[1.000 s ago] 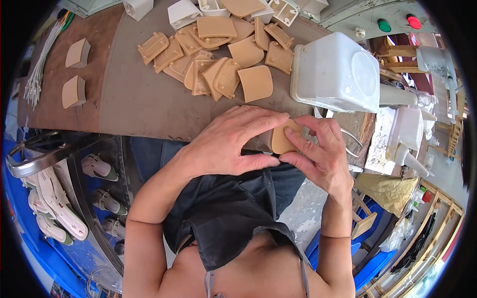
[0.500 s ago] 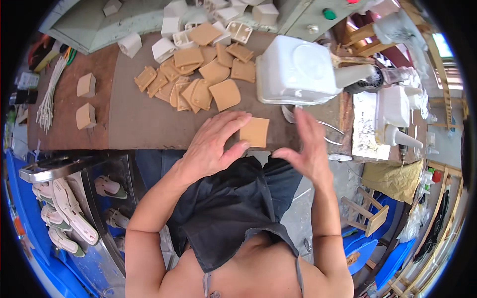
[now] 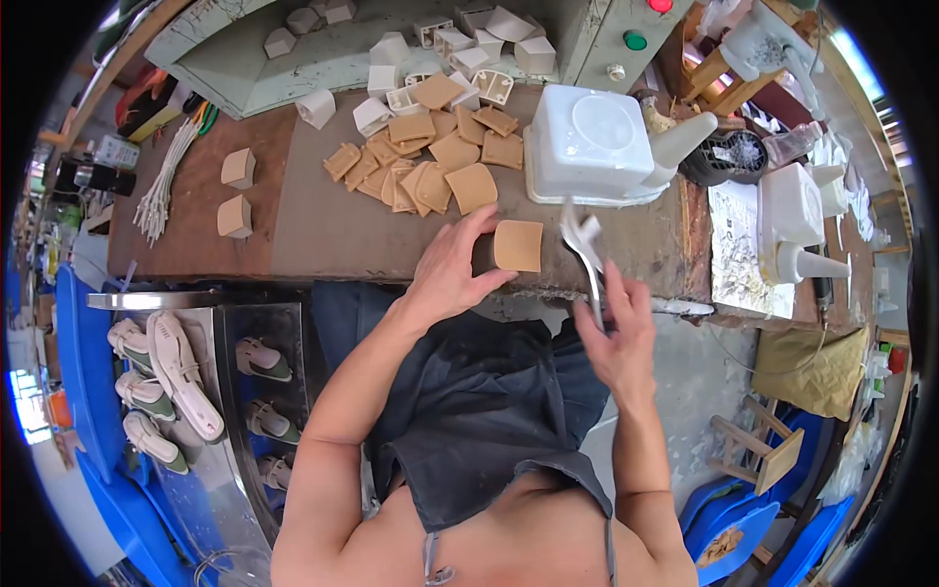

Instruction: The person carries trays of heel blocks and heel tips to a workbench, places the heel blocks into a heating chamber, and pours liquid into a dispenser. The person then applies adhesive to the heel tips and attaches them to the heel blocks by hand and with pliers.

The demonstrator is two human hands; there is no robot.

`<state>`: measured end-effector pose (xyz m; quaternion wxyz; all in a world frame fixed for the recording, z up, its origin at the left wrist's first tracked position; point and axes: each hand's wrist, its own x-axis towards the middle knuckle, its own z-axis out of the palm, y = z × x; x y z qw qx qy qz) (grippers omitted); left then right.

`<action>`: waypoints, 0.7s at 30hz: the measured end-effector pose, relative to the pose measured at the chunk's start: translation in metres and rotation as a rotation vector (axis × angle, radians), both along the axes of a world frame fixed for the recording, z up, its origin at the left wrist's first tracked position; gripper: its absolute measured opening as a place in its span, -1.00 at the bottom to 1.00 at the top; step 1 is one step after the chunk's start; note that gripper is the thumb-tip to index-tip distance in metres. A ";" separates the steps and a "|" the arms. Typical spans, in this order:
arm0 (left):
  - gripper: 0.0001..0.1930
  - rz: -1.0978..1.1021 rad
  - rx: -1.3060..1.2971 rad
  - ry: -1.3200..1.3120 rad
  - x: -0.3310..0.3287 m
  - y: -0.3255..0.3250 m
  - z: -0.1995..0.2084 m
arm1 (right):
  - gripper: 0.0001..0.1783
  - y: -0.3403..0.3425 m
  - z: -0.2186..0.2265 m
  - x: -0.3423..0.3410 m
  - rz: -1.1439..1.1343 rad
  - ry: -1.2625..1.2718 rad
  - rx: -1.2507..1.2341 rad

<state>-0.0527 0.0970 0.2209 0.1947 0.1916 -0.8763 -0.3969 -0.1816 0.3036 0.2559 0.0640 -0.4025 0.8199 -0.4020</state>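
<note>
At the near edge of the bench stands a small block with a tan, slightly curved top. My left hand curls round its left side, thumb at the near corner and forefinger at the far one. In my right hand are silver metal pincers, tilted with their head up, just right of the block. Motion blurs the head. Beyond the left hand lies a heap of tan curved pieces, with white hollow blocks behind it.
Two tan-topped blocks stand at the left, by a bundle of white cords. A white plastic container sits behind the pincers. White bottles occupy the right end; shoes rest on a rack at lower left.
My right hand has closed on the pincers and lifted them from the bench. The left hand stays by the block. The whole view has shifted.
</note>
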 end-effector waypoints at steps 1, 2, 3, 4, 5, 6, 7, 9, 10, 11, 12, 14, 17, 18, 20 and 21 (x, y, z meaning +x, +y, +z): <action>-0.16 0.008 0.003 0.011 -0.002 -0.001 0.000 | -0.34 -0.012 0.003 0.005 0.025 0.047 0.062; -0.16 0.001 0.002 0.006 -0.003 0.000 -0.001 | -0.34 -0.019 0.005 0.007 0.049 0.095 0.126; -0.15 -0.002 -0.011 -0.002 -0.003 -0.001 0.000 | -0.34 -0.023 0.005 0.007 0.098 0.165 0.246; -0.15 -0.005 -0.022 -0.008 -0.002 -0.002 0.000 | -0.34 -0.023 0.005 0.006 0.100 0.164 0.243; -0.15 -0.003 -0.024 -0.009 -0.001 -0.002 -0.001 | -0.34 -0.024 0.004 0.005 0.076 0.118 0.195; -0.14 -0.002 -0.016 -0.017 0.000 -0.002 -0.001 | -0.33 -0.024 0.004 0.003 0.053 0.075 0.148; -0.14 -0.001 -0.007 -0.024 0.000 -0.002 -0.002 | -0.32 -0.025 0.004 0.001 0.031 0.033 0.102; -0.14 0.004 -0.018 -0.020 -0.001 -0.003 0.000 | -0.30 -0.025 0.002 0.001 0.126 0.104 0.136; -0.14 0.004 -0.030 -0.020 -0.001 -0.003 0.001 | -0.27 -0.025 0.001 0.001 0.216 0.172 0.169; -0.14 0.009 -0.028 -0.018 -0.001 -0.001 0.004 | -0.27 -0.024 0.001 0.002 0.221 0.174 0.171; -0.13 0.027 -0.005 -0.079 -0.001 0.001 0.009 | -0.25 -0.024 0.002 0.004 0.256 0.180 0.175; -0.13 0.050 0.019 -0.137 0.001 0.002 0.010 | -0.21 -0.023 0.005 0.007 0.326 0.191 0.183; -0.11 0.047 -0.018 -0.001 0.006 -0.002 -0.001 | -0.29 -0.018 0.012 -0.021 0.362 0.217 0.173; -0.11 0.055 -0.025 0.006 0.006 -0.001 0.005 | -0.30 -0.017 0.013 -0.038 0.348 0.242 0.163; -0.12 0.025 0.324 -0.048 0.008 0.003 0.023 | -0.35 -0.012 0.014 -0.077 0.378 0.284 0.270; -0.12 0.022 0.318 -0.053 0.013 0.007 0.030 | -0.35 -0.014 0.013 -0.092 0.374 0.281 0.263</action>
